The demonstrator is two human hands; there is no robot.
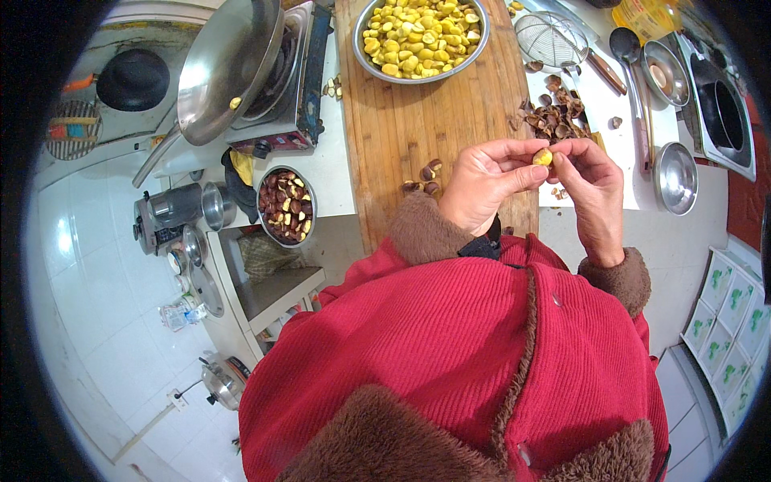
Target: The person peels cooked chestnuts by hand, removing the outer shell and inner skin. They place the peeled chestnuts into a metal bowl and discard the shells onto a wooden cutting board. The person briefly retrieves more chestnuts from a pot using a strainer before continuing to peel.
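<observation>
Between the fingertips of my left hand (491, 178) and my right hand (593, 187) is one yellow chestnut kernel (543, 157). Both thumbs press on it, above the right edge of a wooden cutting board (385, 129). A few brown chestnuts (430, 171) lie on the board beside my left wrist. A heap of brown chestnut shells (557, 117) is just beyond my fingers. At the far end of the board stands a metal bowl (360, 55) of peeled yellow kernels. Another bowl (260, 223), at the left, holds chestnuts partly in their brown shells.
A wok (211, 66) rests tilted on a portable gas stove (310, 78) at the left. To the right lie a wire skimmer (551, 39), a black ladle (625, 45) and a metal bowl (676, 179). An oil bottle (644, 18) stands at the far right.
</observation>
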